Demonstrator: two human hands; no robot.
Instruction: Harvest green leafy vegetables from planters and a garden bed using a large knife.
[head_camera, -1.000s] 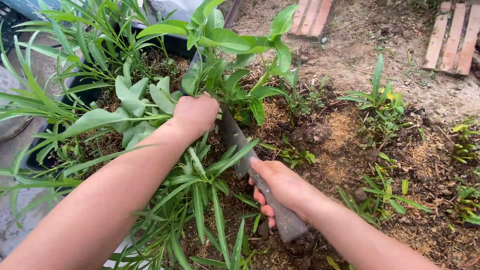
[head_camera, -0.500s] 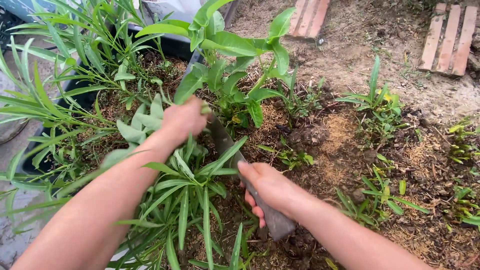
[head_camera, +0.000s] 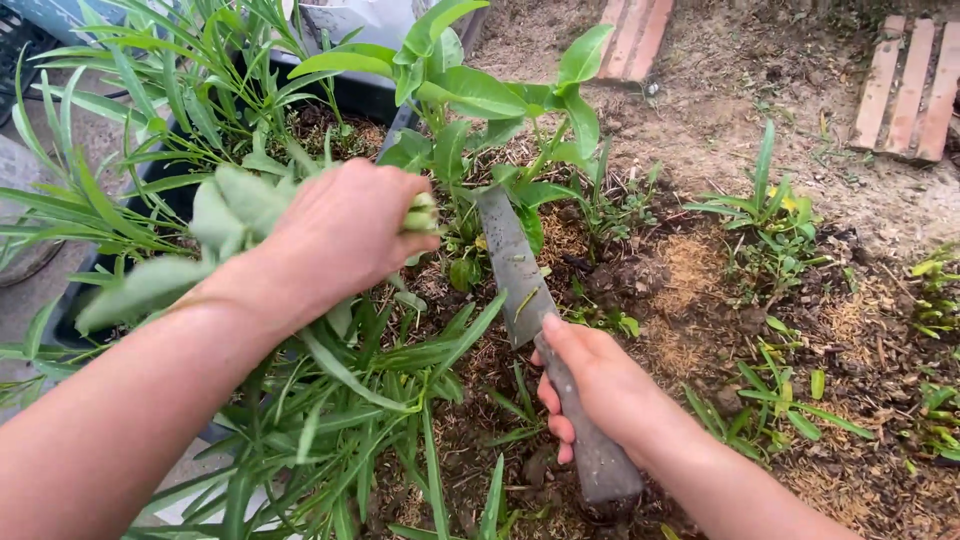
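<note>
Left hand (head_camera: 340, 235): grip clamped on a bunch of cut green stems (head_camera: 422, 213), lifted above the leafy bed. Right hand (head_camera: 600, 385): grip clamped on knife (head_camera: 515, 265) handle, blade flat over the soil (head_camera: 690, 270), just beside the stem ends.

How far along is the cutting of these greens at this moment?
Done: the left hand holds a bunch of cut stems, their pale ends poking out of its grip. In hand: the right hand grips a knife, blade bare and pointing at the broad-leaved plant. Left: many narrow-leaved plants stand uncut below the hands, more in the black tub and smaller ones across the soil bed.
</note>
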